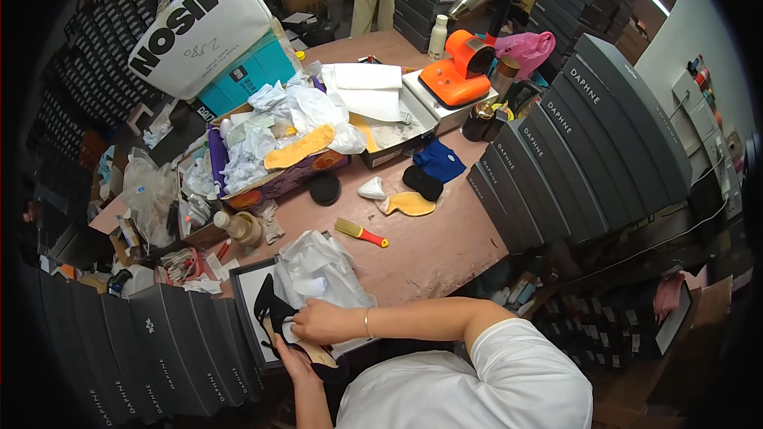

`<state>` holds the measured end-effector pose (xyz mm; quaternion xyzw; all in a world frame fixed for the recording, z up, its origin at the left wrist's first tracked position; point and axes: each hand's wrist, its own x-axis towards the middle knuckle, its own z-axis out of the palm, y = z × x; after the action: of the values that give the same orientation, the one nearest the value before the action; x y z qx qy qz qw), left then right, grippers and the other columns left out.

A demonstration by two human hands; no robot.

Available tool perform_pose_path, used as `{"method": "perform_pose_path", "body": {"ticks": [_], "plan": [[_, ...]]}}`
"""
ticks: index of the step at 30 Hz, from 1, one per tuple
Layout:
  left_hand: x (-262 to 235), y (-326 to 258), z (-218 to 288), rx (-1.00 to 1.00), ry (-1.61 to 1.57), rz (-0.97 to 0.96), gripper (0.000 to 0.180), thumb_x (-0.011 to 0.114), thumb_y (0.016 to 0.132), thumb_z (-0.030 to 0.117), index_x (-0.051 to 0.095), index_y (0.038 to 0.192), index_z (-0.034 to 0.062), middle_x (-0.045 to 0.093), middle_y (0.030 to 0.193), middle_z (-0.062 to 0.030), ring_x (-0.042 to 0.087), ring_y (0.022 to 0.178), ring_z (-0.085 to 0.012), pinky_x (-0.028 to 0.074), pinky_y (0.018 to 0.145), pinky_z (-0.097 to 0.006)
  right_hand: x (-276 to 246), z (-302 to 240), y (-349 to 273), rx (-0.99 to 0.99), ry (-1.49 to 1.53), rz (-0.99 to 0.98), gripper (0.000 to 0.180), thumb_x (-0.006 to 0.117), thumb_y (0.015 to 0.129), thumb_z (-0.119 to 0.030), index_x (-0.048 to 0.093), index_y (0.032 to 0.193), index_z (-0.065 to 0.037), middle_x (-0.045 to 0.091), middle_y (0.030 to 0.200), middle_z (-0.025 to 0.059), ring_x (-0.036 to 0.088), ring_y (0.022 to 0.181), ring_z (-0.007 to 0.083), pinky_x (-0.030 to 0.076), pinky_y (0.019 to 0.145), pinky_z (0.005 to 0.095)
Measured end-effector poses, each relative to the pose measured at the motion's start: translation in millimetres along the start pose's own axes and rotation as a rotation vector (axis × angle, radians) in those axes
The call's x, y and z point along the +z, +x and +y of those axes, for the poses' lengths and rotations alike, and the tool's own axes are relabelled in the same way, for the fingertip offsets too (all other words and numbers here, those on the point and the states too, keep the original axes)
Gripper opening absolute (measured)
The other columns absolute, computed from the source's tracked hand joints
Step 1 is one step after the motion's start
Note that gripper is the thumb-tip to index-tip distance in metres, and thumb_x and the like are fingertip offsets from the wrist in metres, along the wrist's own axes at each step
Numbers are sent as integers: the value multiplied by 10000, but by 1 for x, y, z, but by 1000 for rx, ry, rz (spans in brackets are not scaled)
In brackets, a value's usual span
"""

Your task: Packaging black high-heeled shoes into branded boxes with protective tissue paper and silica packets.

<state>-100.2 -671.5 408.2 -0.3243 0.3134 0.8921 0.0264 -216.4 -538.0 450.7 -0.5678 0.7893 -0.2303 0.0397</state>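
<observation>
Low in front of me, a pair of black high-heeled shoes (274,302) is over the left part of an open shoe box (246,278). My left hand (296,364) is wrapped round the shoes from below, its thumb along the side. From the right, my right hand (324,322) reaches across, fingers bent and pressed together at the shoes' middle; what the fingertips pinch is hidden. A beige insole shows in the nearer shoe. Crumpled white tissue paper (318,262) fills the box's far side, just beyond my right hand.
Beyond the box lie a red-and-yellow brush (362,233), a yellow pad (409,204), dark cloths (424,183) and a round black tin (324,189). A box of crumpled paper (278,175) stands behind. Grey shoe boxes (588,143) rise at right, more (171,349) at lower left.
</observation>
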Motion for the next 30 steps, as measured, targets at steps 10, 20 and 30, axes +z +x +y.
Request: {"method": "perform_pose_path", "body": {"ticks": [10, 20, 30], "plan": [[30, -15, -4, 116, 32, 240, 617, 428, 904, 604, 472, 1236, 86, 542, 1180, -102, 571, 992, -255, 492, 783, -413, 4, -2, -23, -8, -24, 78, 142, 600, 766, -204, 555, 802, -74, 575, 754, 53, 599, 736, 229, 439, 711, 379], [53, -18, -1, 231, 122, 228, 764, 293, 933, 653, 294, 1436, 78, 390, 1412, -85, 389, 1305, -220, 335, 1065, -359, 6, -24, 26, 161, 778, 10, 539, 493, 935, -431, 545, 974, 104, 557, 1021, 346, 557, 870, 419, 439, 804, 446], [-1, -23, 35, 134, 173, 234, 504, 413, 959, 530, 480, 1220, 104, 581, 1019, -62, 590, 899, -201, 499, 777, -349, 63, -81, 17, 253, 804, 91, 732, 431, 912, -551, 550, 705, 140, 557, 781, 365, 564, 757, 454, 421, 710, 500]]}}
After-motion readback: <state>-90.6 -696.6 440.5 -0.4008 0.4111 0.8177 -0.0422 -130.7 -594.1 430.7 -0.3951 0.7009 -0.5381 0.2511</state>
